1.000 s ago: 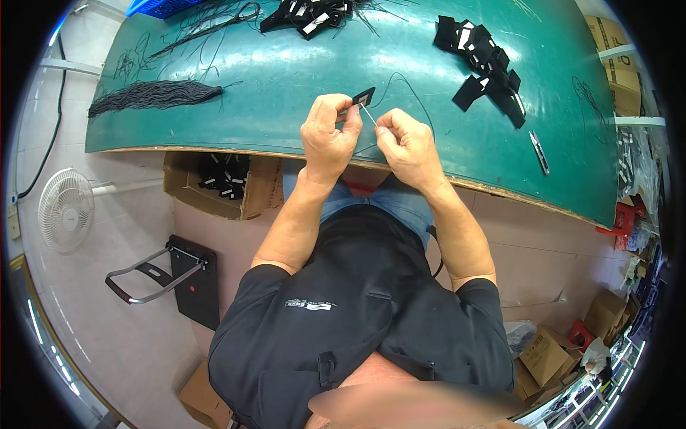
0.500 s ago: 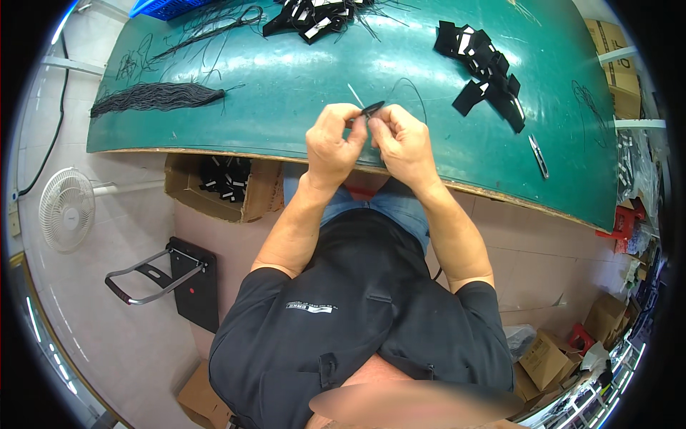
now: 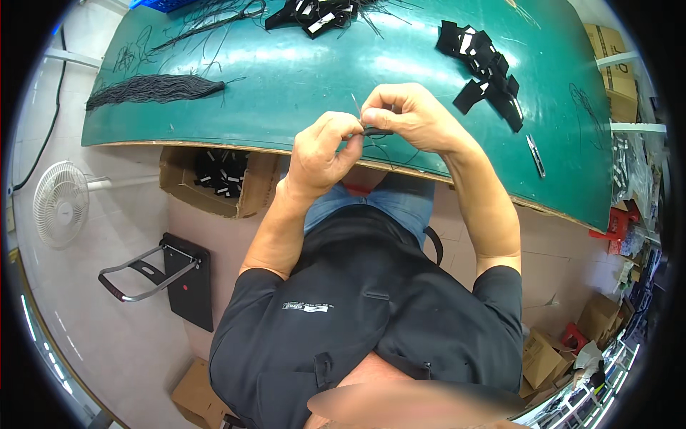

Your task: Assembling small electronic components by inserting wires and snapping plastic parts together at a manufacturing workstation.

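Near the front edge of the green table, my left hand (image 3: 325, 154) is closed, thumb and fingers pinching a small black piece (image 3: 377, 131) that looks like fabric. My right hand (image 3: 411, 118) is pinched just above it, at a thin pale needle-like rod (image 3: 355, 104) that points up and away from the fingertips. A thin dark cord (image 3: 381, 148) hangs in a loose curve below the black piece. The fingers cover part of both the piece and the rod, so how they join is hidden.
On the green table (image 3: 286, 79) lie a bundle of dark cords (image 3: 157, 90) at left, black tagged pieces (image 3: 489, 68) at right, another such pile (image 3: 314, 16) at the back, and thread snips (image 3: 536, 156). Under its edge stands a cardboard box (image 3: 257, 186) of black pieces.
My right hand has moved up and over the left fingertips, to the rod. My left hand has shifted slightly nearer me, keeping the black piece. The cord now hangs below the hands.
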### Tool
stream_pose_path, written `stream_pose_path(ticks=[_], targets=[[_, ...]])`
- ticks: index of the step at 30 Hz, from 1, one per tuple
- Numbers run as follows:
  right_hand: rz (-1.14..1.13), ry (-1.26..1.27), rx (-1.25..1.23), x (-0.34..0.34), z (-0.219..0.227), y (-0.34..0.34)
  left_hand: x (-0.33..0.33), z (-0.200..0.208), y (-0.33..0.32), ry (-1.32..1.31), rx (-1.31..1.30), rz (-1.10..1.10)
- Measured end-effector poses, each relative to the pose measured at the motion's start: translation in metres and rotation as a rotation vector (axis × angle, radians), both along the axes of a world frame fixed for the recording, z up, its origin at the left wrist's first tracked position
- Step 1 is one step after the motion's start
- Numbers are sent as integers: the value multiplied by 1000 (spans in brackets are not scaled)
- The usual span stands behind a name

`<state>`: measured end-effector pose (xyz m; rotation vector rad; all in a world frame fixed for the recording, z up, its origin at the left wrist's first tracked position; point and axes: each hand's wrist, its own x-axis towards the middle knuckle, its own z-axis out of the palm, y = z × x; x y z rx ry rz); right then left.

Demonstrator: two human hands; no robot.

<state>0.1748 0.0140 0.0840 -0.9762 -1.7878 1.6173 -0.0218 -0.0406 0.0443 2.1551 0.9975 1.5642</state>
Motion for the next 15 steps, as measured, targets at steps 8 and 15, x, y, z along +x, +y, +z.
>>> stream_pose_path(ticks=[8, 15], targets=[[61, 28, -76, -11, 4, -21, -15, 2, -15, 8, -35, -84], [-98, 144, -49, -5, -7, -28, -13, 3, -25, 12, -137, -189]])
